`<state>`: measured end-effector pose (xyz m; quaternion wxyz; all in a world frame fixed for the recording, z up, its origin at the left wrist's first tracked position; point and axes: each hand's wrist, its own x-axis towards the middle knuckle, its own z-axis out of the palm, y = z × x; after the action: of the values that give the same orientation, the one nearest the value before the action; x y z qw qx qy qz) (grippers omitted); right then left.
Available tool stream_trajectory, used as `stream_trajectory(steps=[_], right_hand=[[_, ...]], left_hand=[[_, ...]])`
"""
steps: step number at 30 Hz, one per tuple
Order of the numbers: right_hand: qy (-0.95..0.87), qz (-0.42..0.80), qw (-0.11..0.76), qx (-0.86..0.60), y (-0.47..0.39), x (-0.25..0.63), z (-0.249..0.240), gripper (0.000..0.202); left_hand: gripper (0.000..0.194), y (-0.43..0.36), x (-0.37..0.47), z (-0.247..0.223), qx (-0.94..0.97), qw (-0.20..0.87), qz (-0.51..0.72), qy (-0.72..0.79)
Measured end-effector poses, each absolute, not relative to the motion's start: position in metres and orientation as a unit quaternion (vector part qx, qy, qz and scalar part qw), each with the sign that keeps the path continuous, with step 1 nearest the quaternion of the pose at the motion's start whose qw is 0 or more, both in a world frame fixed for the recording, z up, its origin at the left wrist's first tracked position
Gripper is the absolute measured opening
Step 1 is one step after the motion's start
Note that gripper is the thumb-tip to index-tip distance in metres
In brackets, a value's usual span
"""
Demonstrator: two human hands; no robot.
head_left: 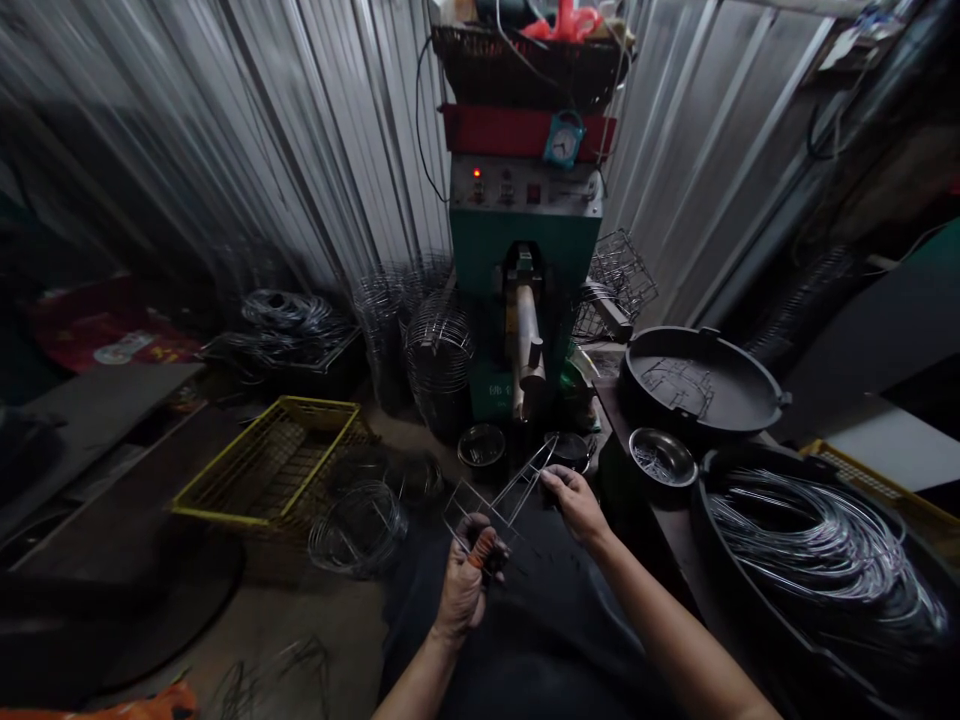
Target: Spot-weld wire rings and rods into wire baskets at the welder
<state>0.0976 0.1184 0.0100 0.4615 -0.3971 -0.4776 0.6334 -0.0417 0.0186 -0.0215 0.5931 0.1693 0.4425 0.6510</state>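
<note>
Over my lap, my left hand (474,565) is closed around the lower left part of a thin wire frame (512,497), with something orange at the thumb. My right hand (571,497) pinches the same frame near its upper right end. The frame is made of bent, box-like wire shapes and is tilted up to the right. Beyond the hands stands a green machine (480,240) with a metal arm (527,330) pointing toward me and a lit red lamp on its panel. Two small bowls sit below it, the left one (481,446) nearer my left hand.
A yellow basket (266,522) and wire coils (358,530) lie on the left. On the right are a black round tray (750,395), a metal bowl (663,457) with small parts and a large tub (720,540) of wire rings. Stacked wire baskets (439,360) stand beside the machine.
</note>
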Motion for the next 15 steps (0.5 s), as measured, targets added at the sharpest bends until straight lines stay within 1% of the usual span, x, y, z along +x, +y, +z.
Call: stream_trajectory(steps=[7, 15], right_hand=[[-0.457, 0.653, 0.450, -0.403, 0.127, 0.099, 0.004, 0.029], [-0.427, 0.672, 0.430, -0.426, 0.140, 0.099, 0.002, 0.031]], left_hand=[[0.048, 0.028, -0.042, -0.020, 0.159, 0.592, 0.642, 0.460], [0.045, 0.037, -0.044, -0.024, 0.164, 0.592, 0.638, 0.464]])
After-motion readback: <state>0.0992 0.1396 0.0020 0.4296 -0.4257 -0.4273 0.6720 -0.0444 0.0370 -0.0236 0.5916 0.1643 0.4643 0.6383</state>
